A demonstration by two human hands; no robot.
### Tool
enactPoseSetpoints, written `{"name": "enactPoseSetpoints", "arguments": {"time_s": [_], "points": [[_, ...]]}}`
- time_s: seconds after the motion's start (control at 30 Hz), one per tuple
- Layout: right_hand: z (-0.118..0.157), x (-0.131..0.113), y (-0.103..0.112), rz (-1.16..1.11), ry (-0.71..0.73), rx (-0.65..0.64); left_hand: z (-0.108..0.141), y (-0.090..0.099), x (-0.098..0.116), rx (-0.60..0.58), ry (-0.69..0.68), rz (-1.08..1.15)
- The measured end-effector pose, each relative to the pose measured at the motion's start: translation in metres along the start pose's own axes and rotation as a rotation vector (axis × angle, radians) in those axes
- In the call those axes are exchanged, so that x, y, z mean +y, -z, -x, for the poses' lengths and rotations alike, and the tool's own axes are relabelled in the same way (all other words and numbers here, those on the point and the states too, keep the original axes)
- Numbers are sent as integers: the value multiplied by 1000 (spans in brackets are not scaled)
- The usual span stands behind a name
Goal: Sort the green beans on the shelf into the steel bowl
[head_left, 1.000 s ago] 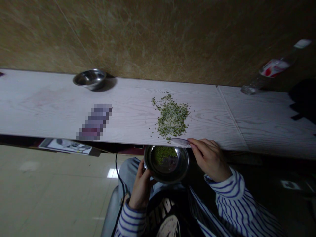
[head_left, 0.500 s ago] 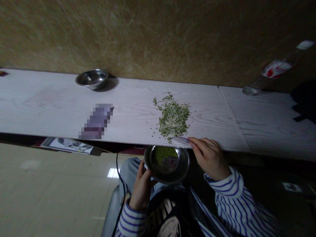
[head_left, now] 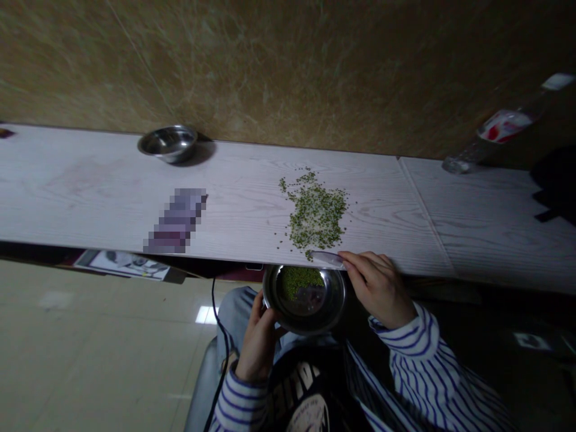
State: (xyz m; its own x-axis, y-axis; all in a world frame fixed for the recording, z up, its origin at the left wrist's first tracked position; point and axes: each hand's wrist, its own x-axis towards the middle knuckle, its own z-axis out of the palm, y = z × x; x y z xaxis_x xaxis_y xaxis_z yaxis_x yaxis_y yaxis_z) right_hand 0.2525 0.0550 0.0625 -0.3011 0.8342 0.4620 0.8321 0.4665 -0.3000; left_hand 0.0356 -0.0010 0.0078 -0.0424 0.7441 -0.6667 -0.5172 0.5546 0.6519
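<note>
My left hand (head_left: 260,339) grips the left rim of a metal bowl (head_left: 330,315), held just below the table's front edge. Green beans, small and round like mung beans (head_left: 300,281), lie in the bowl's far part. More of these beans (head_left: 317,216) are spread in a loose patch on the white tabletop (head_left: 243,204). Between thumb and fingers, my right hand (head_left: 378,285) pinches a thin, clear plastic piece (head_left: 327,258), its exact kind unclear. It lies low over the table edge, at the near side of the bean patch.
A second metal bowl (head_left: 168,144) stands at the back left by the wall. Nearer lies a blurred-out flat object (head_left: 177,222). A clear bottle (head_left: 499,129) with a red and white label stands at the back right. A black cable (head_left: 219,318) hangs left of my leg.
My right hand has shifted slightly left with the plastic piece, whose tip now meets the nearest beans. The left hand and the bowl have stayed put.
</note>
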Motion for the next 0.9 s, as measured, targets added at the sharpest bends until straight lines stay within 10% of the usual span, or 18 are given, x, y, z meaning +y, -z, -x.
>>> {"name": "enactPoseSetpoints", "arguments": {"time_s": [0.9], "points": [[-6,3,-4,-5,-32,-11,3,1,4,-7,-30,8]]}}
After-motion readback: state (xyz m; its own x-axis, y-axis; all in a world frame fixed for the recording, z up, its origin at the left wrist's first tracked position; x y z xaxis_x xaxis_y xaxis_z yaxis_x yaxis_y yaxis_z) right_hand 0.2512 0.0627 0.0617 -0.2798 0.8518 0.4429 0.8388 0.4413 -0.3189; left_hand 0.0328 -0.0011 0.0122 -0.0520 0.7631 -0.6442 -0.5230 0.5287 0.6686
